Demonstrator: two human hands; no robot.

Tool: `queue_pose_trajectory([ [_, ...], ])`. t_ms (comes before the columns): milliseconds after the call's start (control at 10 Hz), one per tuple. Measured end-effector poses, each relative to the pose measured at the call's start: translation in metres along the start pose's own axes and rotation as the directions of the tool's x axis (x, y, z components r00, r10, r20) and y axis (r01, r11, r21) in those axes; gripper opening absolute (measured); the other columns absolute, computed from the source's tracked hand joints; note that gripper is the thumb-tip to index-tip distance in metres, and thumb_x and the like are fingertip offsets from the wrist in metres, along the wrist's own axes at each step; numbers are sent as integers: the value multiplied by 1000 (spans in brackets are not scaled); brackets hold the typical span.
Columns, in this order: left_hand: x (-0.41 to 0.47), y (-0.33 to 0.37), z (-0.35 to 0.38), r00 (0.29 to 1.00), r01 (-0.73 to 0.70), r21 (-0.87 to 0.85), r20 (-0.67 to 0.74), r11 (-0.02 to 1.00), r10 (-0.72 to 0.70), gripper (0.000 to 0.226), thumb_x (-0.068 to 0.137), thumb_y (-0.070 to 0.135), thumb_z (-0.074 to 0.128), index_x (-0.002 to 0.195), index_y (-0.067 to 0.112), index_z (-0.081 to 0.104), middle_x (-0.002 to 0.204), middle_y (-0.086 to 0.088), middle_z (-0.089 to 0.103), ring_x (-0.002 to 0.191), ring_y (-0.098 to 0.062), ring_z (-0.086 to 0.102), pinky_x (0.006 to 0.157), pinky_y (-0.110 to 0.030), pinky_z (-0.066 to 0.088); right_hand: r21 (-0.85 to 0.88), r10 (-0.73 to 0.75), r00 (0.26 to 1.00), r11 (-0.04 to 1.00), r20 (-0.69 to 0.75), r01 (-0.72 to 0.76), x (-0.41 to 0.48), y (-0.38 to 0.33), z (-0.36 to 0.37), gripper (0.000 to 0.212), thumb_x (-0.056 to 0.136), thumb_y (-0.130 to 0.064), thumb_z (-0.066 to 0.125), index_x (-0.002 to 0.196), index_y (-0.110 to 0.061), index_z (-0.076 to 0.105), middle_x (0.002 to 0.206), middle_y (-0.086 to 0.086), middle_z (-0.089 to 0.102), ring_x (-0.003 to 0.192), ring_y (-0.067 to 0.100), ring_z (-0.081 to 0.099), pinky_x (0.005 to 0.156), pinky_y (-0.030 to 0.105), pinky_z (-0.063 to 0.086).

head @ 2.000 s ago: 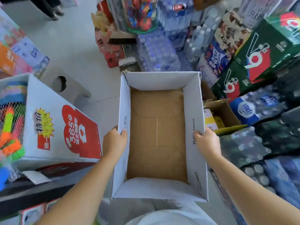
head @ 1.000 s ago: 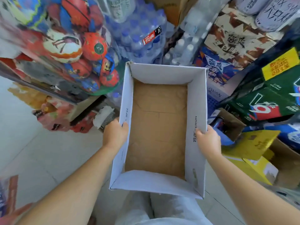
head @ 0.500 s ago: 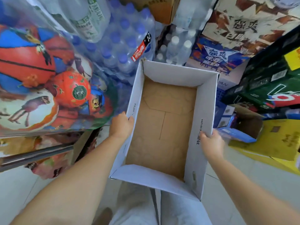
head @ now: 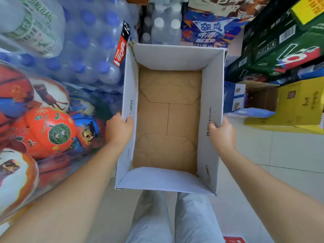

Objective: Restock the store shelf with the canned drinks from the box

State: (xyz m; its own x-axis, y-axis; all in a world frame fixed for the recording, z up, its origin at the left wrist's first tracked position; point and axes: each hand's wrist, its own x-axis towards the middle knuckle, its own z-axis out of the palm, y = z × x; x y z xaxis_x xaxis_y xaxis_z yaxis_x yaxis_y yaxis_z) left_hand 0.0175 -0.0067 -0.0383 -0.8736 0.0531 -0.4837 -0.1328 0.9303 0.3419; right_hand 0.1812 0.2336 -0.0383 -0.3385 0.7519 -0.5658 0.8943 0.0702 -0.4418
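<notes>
Head view: left hand [head: 119, 130] and right hand [head: 221, 133] hold the box [head: 213, 95] by its side walls, fingers curled over the rims. It hangs above the floor [head: 280, 155], showing only bare brown cardboard inside.

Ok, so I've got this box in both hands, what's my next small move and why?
Probably lower the box onto the bare floor to your right and let go. Its brown bottom shows no cans, so nothing seems left to shelve, and your left hand and right hand both grip its side walls, leaving neither free.
</notes>
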Motion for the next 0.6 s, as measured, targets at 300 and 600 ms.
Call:
queue_pose_trajectory([
  [300, -2, 6, 2, 999, 37, -16, -26, 999, -37, 35, 92, 27, 50, 119, 6, 60, 117, -19, 66, 102, -43, 62, 83, -44, 54, -72, 7, 1000, 997, -19, -9, 4, 1, 6, 36, 96, -28, 49, 131, -19, 47, 124, 10, 61, 99, 30, 62, 81, 46, 56],
  [600, -15, 12, -20, 994, 108, -220, 58, 969, -98, 61, 89, 38, 57, 144, 23, 35, 134, -8, 58, 118, -32, 56, 98, -44, 48, 232, 155, 924, 941, 349, -245, -4, -4, -22, 85, 77, -57, 64, 148, -30, 26, 144, 3, 46, 123, 27, 50, 99, 44, 44],
])
